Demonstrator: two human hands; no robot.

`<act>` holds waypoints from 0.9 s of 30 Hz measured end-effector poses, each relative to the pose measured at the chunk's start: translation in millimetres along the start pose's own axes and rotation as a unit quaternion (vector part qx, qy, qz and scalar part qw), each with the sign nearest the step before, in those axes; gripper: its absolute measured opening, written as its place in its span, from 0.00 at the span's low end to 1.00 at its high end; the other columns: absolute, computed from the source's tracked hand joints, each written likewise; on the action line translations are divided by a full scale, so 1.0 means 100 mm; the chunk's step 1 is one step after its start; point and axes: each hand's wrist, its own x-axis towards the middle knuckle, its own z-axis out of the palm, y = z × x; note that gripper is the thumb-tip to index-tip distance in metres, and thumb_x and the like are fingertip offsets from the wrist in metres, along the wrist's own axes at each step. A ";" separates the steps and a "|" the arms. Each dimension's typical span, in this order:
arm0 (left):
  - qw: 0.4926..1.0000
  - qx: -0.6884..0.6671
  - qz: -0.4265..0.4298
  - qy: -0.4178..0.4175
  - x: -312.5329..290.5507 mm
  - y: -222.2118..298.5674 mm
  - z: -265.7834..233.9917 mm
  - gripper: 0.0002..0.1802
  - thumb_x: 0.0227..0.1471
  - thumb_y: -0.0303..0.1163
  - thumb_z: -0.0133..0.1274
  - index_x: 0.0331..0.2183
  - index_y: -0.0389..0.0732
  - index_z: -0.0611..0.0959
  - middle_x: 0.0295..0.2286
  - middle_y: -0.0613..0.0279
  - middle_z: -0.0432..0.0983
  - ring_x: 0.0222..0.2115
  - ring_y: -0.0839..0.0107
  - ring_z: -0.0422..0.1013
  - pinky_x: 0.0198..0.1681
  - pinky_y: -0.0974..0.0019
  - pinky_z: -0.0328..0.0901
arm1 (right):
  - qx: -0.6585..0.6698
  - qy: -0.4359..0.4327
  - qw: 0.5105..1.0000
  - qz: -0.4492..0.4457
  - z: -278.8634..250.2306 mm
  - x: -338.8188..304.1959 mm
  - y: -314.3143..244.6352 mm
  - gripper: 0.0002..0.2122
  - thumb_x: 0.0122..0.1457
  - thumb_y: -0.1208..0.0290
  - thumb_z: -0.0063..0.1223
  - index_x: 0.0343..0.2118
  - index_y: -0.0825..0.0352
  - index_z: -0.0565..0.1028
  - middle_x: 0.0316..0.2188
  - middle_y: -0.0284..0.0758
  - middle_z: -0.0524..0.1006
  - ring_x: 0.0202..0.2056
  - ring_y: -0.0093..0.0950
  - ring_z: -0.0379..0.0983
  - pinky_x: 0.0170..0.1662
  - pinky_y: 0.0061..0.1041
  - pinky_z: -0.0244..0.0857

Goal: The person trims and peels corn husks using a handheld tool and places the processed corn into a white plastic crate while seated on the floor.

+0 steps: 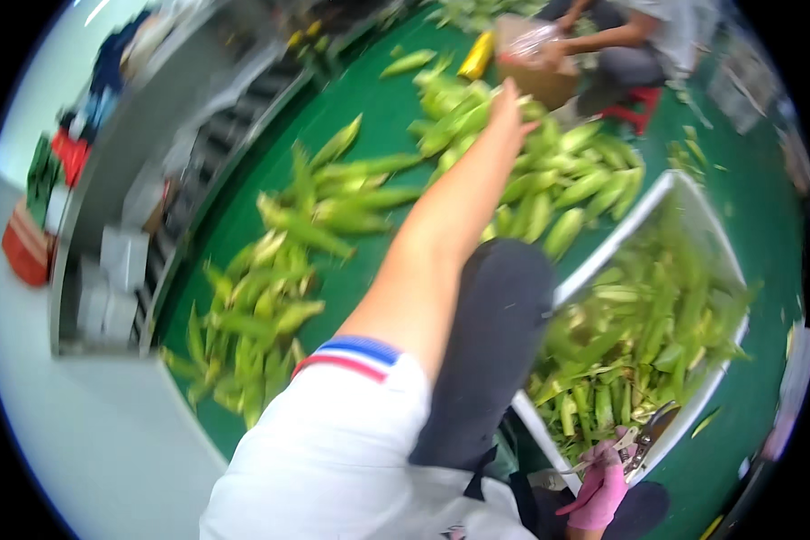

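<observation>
My bare left arm stretches far forward over a pile of green-husked corn ears (585,175). At its end my left hand (508,110) reaches down among the ears, fingers and thumb apart, with nothing seen in it; motion blurs it somewhat. Low on the right, my right hand (600,490) wears a pink glove and is closed round a pair of pruning shears (641,441). The shears lie over the near corner of a white bin (533,416), which is full of green husks and cut stalk ends (643,333).
More unhusked corn (265,315) spreads on the green floor (351,279) to the left. Beyond the pile, a co-worker's hands (562,45) are at a brown box with clear plastic, beside a red stool (634,108). A yellow object (477,56) lies nearby. A grey roller conveyor (211,135) runs along the left.
</observation>
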 end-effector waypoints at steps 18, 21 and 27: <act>0.485 -0.035 -0.339 0.805 -6.36 -1.83 -4.83 0.28 0.53 0.52 0.53 0.46 0.39 0.75 0.41 0.51 0.74 0.39 0.59 0.71 0.40 0.58 0.71 | -0.014 -0.229 0.970 0.079 0.17 0.25 0.12 0.27 0.62 0.66 0.44 0.61 0.69 0.53 0.55 0.35 0.63 0.52 0.29 0.61 0.57 0.31 0.53; 0.494 -0.109 -0.224 0.833 -6.36 -1.87 -4.85 0.26 0.51 0.50 0.57 0.44 0.41 0.74 0.40 0.50 0.74 0.36 0.60 0.73 0.36 0.61 0.73 | -0.008 -0.258 0.964 0.066 0.16 0.29 0.05 0.29 0.62 0.64 0.44 0.63 0.70 0.52 0.59 0.36 0.62 0.55 0.30 0.61 0.59 0.32 0.52; 0.837 -0.359 -0.203 0.359 -5.74 -0.86 -3.40 0.24 0.53 0.47 0.53 0.47 0.43 0.76 0.42 0.54 0.74 0.42 0.59 0.71 0.49 0.49 0.67 | -0.060 -0.254 0.964 0.047 -0.24 0.14 0.17 0.31 0.56 0.66 0.55 0.60 0.70 0.57 0.50 0.40 0.68 0.52 0.32 0.64 0.60 0.34 0.54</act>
